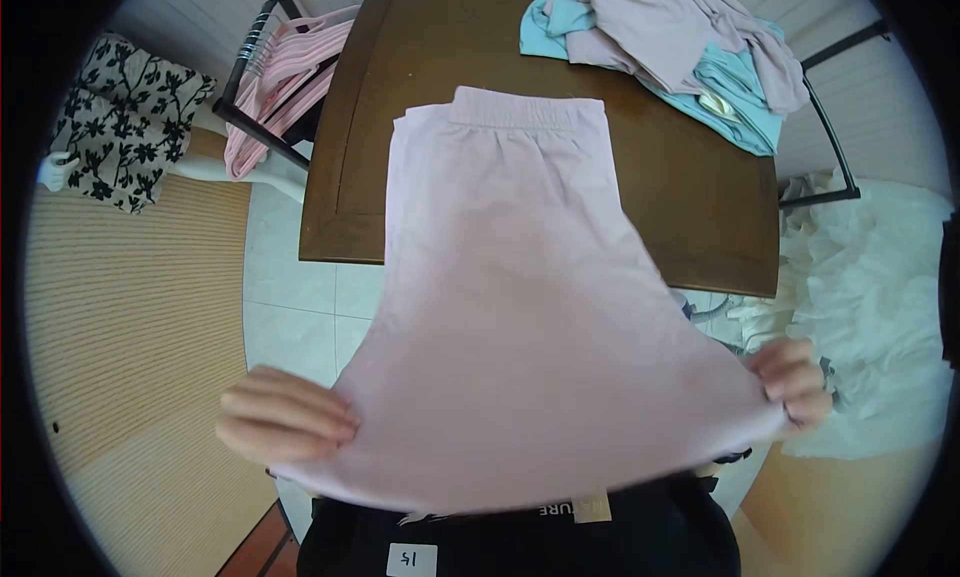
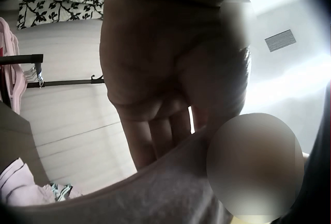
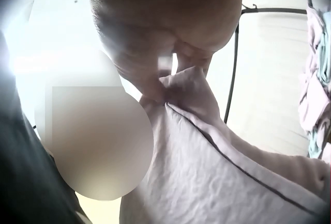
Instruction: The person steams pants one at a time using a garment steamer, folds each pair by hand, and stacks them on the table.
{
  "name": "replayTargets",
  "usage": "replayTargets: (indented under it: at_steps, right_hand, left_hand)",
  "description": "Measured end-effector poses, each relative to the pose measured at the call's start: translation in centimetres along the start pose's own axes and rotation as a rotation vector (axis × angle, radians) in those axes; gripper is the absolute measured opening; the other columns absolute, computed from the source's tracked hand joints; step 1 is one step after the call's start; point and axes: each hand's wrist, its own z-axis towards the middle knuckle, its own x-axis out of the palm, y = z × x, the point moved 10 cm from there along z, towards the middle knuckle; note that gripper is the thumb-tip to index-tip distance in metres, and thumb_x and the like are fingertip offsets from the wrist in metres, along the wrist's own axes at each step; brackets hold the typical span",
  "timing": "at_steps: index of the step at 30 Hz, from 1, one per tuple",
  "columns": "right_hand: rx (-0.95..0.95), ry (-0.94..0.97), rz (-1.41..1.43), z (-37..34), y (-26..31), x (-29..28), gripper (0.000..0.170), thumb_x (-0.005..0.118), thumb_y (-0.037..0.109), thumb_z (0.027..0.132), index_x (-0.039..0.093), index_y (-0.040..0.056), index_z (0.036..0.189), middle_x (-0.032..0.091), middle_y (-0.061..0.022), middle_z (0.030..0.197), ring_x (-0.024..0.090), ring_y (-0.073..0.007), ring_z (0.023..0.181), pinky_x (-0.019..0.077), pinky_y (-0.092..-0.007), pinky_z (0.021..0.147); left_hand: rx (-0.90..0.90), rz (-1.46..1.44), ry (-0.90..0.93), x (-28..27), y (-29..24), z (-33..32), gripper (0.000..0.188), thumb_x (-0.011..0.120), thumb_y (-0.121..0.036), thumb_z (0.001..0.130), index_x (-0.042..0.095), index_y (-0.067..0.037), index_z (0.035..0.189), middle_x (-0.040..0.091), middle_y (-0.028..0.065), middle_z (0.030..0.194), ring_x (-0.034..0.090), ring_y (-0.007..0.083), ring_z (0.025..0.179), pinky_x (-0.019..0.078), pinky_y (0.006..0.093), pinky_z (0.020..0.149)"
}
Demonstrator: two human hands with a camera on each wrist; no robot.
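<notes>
A pair of pale pink elastic-waist pants (image 1: 520,277) spreads from the brown table toward the person's body. Its gathered waistband (image 1: 520,112) lies on the tabletop, and the near end is lifted past the table's front edge. At the lower left corner the left hand (image 1: 285,414) grips the cloth, thumb below and fingers over it. The right hand (image 1: 795,377) pinches the opposite corner, so the near edge hangs in a shallow curve between both hands. In the right wrist view the cloth bunches between thumb and fingers of that hand (image 3: 170,17).
A heap of pink and turquoise clothes (image 1: 690,47) lies at the back right of the table (image 1: 345,177). Pink hangers (image 1: 290,77) hang from a black rack at left, beside a mannequin in a floral garment (image 1: 130,117). White ruffled fabric (image 1: 870,297) stands at right.
</notes>
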Motion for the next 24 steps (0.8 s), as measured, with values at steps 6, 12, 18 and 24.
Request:
replayTargets:
  at_steps: [6,12,18,24]
  right_hand:
    - [0.483,0.051,-0.093,1.3,-9.7,-0.1,0.02,0.074,-0.002,0.09,0.056,0.005,0.096,0.068,-0.0144,0.093,0.062,-0.0243,0.082,0.0554,-0.0345,0.069]
    - [0.814,-0.037,-0.267,4.8,-22.5,1.7,0.035,0.072,-0.003,0.091,0.062,-0.0022,0.125,0.069,-0.0201,0.123,0.067,-0.0234,0.111,0.0505,-0.0337,0.102]
    - [0.627,0.408,-0.838,1.6,-23.2,5.4,0.061,0.072,0.009,0.092,0.048,0.0003,0.148,0.049,-0.0229,0.151,0.047,-0.039,0.14,0.0366,-0.0464,0.119]
    - [0.599,0.868,-0.743,-2.8,-21.1,13.1,0.069,0.078,0.018,0.084,0.054,0.0055,0.148,0.041,-0.0224,0.16,0.036,-0.0456,0.148,0.0252,-0.0602,0.123]
  left_hand:
    - [-0.484,0.404,-0.559,-6.0,7.0,-0.9,0.005,0.072,-0.003,0.085,0.073,0.001,0.082,0.074,0.0139,0.072,0.076,0.0267,0.066,0.0611,0.0339,0.06]
    - [-0.882,0.47,-0.804,-12.5,18.5,2.5,0.021,0.075,-0.003,0.088,0.072,0.004,0.108,0.073,0.0041,0.096,0.067,0.0095,0.084,0.0532,0.024,0.076]
    - [-0.92,0.855,-0.592,-10.4,21.4,2.1,0.062,0.067,-0.002,0.095,0.045,0.002,0.153,0.05,0.0212,0.155,0.047,0.0334,0.145,0.0363,0.045,0.12]
    - [-0.897,0.993,-0.132,-1.2,21.5,6.5,0.067,0.062,-0.023,0.097,0.042,-0.004,0.158,0.033,0.0209,0.167,0.024,0.0457,0.156,0.0126,0.0644,0.125]
